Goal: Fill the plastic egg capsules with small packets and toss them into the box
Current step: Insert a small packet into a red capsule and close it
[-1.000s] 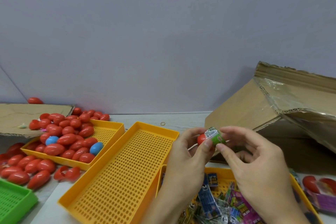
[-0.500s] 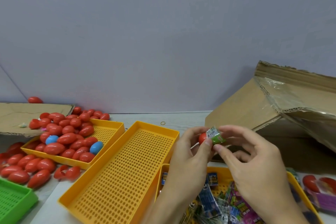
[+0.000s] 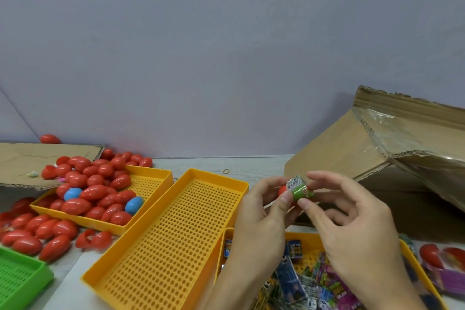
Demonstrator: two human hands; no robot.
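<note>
Capsule: red egg half [image 3: 283,190] held up above the table, near the centre right, in front of the cardboard box [image 3: 352,148]
Packet: small green folded packet [image 3: 300,188] with a white barcode end, sitting at the mouth of the red egg half
Left hand: left hand [image 3: 259,219] holds the red egg half, thumb and fingers curled round it
Right hand: right hand [image 3: 352,224] pinches the green packet between thumb and forefinger, the other fingers loosely spread
Box: tilted, its open side facing left and near, a flap with clear tape above the opening
Packet tray: yellow tray [image 3: 415,264] under both wrists, heaped with blue, green and purple packets [image 3: 294,282]
Empty-grid tray: yellow perforated tray [image 3: 161,246] left of the hands
Egg tray: far-left yellow tray [image 3: 153,178] piled with red eggs [image 3: 93,191] and two blue eggs [image 3: 134,204]
Loose eggs: more red ones [image 3: 37,231] on the table at the left
Green tray: corner [image 3: 17,279] at the near left
</note>
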